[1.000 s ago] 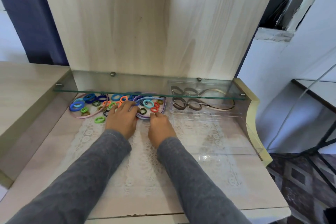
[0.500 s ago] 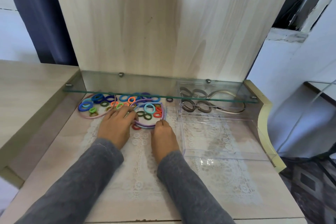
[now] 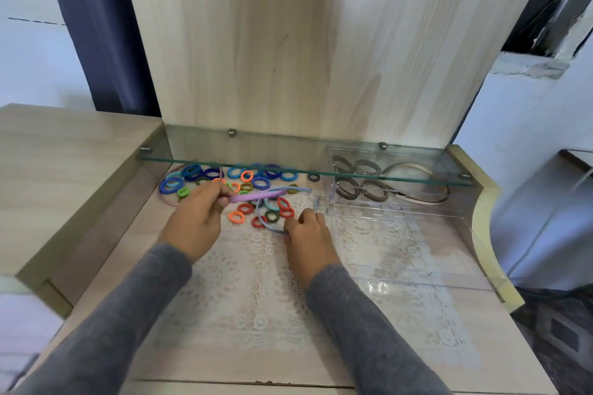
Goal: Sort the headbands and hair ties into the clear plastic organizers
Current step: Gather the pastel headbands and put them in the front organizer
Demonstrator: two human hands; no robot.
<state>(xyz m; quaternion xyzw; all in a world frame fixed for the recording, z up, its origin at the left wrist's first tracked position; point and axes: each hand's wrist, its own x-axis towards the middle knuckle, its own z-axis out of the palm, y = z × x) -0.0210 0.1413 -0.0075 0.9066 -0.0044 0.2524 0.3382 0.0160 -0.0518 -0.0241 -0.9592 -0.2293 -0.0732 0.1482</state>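
The left hand point(image 3: 197, 218) is raised just off the pale wooden surface point(image 3: 224, 369). Its thumb and fingers pinch one end of a flat purple plastic headband point(image 3: 256, 195), which stretches to the right above a scatter of small fabric hair ties in blue, orange, red and green point(image 3: 253, 179). The right hand point(image 3: 308, 236) sits lower, near the white lace mat point(image 3: 256, 282), fingers curled around the lower end of a thin light-blue headband point(image 3: 262, 220) whose arc loops round several red and dark ties.

Most of the ties lie further back, partly under a narrow glass shelf point(image 3: 288, 167). A thin pinkish headband point(image 3: 165, 195) curves round the blue ties at the far left. Just beside the right hand stands the clear plastic organizer point(image 3: 385, 253). Its near compartment shows only lace through the bottom. Its back compartment holds brown loops point(image 3: 353, 191) and a beige headband point(image 3: 423, 200). Both arms wear grey sleeves point(image 3: 369, 330).
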